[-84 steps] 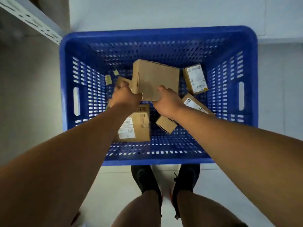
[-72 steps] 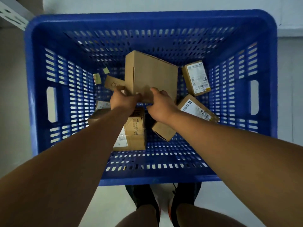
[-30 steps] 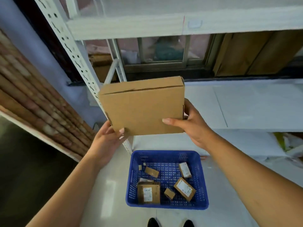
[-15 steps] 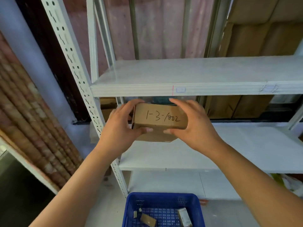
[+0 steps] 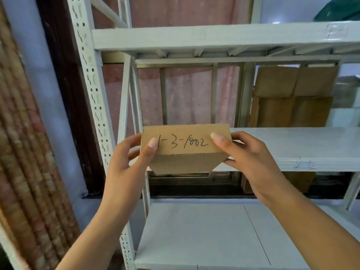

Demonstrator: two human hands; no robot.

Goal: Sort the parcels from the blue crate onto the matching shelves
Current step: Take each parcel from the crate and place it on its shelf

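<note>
A flat brown cardboard parcel (image 5: 185,151) is held up in front of the white metal shelving, its near side facing me with "1-3-1002" handwritten on it. My left hand (image 5: 128,166) grips its left end, thumb on the written side. My right hand (image 5: 247,162) grips its right end the same way. The parcel hovers at the front left edge of the middle shelf board (image 5: 303,147). A lower shelf board (image 5: 204,234) lies below my arms and an upper shelf beam (image 5: 214,37) runs above. The blue crate is out of view.
A perforated white upright post (image 5: 91,78) stands left of the parcel. Flattened brown cardboard (image 5: 292,98) leans behind the middle shelf at the right. Pink fabric (image 5: 187,94) hangs behind the rack. A patterned curtain (image 5: 23,152) covers the left side.
My view has tilted upward: the crate has dropped out of sight and a higher shelf beam has come into view. Both hands keep hold of the parcel, now level with the middle shelf edge.
</note>
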